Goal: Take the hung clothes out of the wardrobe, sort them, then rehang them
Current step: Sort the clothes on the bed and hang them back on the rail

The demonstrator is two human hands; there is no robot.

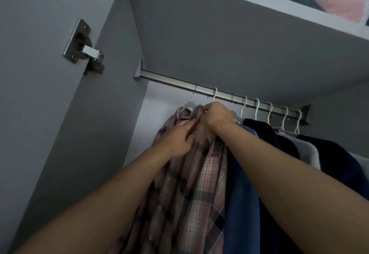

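Observation:
A pink plaid shirt (201, 176) hangs on a pale hanger (186, 106) at the left end of the metal rail (219, 94). My left hand (175, 140) pinches the shirt's fabric near the collar. Just above it, my right hand (215, 115) grips the collar at the top of the hanger. To the right hang a blue denim garment (241, 193), dark navy clothes (265, 134) and a grey garment (307, 150), on several white hangers and one mint hanger (257, 108).
The open grey wardrobe door with a metal hinge (83, 48) stands at the left. A shelf (279, 8) above the rail carries folded pink, blue and beige textiles. The left stretch of the rail is bare.

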